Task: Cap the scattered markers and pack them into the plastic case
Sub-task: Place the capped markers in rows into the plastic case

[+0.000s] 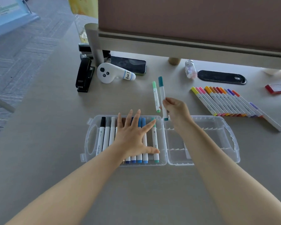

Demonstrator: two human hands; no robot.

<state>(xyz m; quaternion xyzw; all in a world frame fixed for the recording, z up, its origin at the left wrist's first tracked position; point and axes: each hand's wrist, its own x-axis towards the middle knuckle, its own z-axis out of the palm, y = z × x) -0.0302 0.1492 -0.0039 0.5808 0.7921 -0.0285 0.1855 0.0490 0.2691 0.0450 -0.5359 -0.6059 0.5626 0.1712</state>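
A clear plastic case (201, 161) lies open flat on the desk. Its left half holds a row of capped markers (107, 137), black through blue to green. My left hand (133, 137) lies spread flat on that row, fingers straight. My right hand (175, 111) grips a teal-capped marker (161, 93) above the case's hinge, held nearly upright. A light green marker (155, 96) lies on the desk just left of it. The case's right half holds no markers. A row of several yellow, pink, orange, red and purple markers (230, 103) lies on the desk to the right.
A black stapler (84, 75), a white controller (110, 73) and a phone (130, 64) sit behind the case at the left. A small glass bottle (191, 69), a black oval grommet (222, 77) and a red box (276, 88) lie at the back right. A divider panel (185, 38) overhangs the desk.
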